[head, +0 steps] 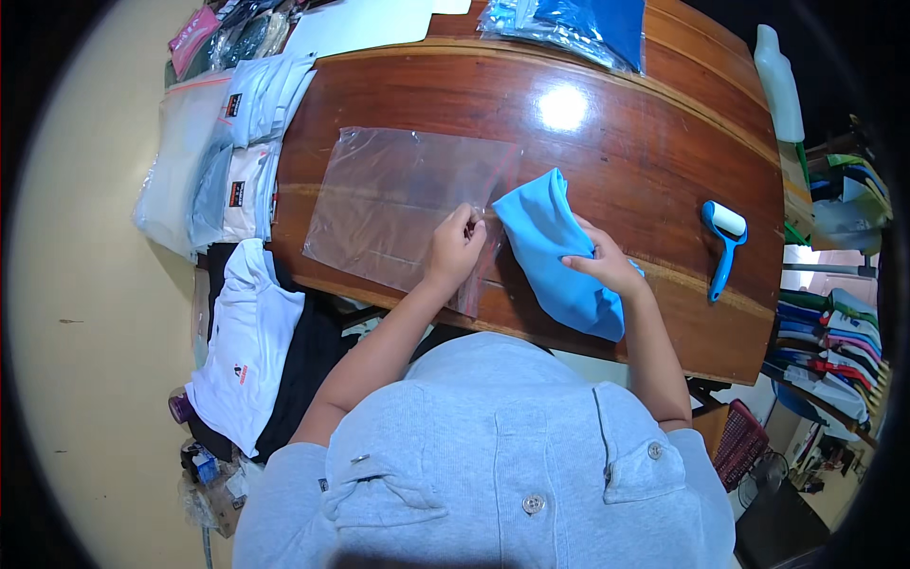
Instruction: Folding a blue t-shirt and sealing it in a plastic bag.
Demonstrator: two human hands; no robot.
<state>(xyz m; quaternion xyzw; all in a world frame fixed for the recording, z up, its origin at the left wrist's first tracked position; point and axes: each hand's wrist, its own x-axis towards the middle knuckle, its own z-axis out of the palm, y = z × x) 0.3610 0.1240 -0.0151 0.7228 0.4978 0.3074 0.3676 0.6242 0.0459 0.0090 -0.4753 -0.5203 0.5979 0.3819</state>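
A clear plastic bag point(384, 203) with a red seal line along its right-hand edge lies flat on the wooden table. Curled at that edge, my left hand point(457, 242) pinches the bag's plastic between thumb and fingers. My right hand point(608, 259) grips a folded light-blue fabric garment point(544, 242), thumb on top and the other fingers behind it. The garment is tilted, its narrow upper end pointing away from me, just right of the bag's mouth. How the underside of the garment rests is hidden.
A blue-handled lint roller point(724, 245) lies on the wooden table point(675, 178) at right. Packed garments point(266, 107) and plastic bags point(188, 156) are stacked at left, above a white shirt point(249, 348). Blue packaged garments point(569, 28) lie at the far edge; a white bottle point(778, 85) stands far right.
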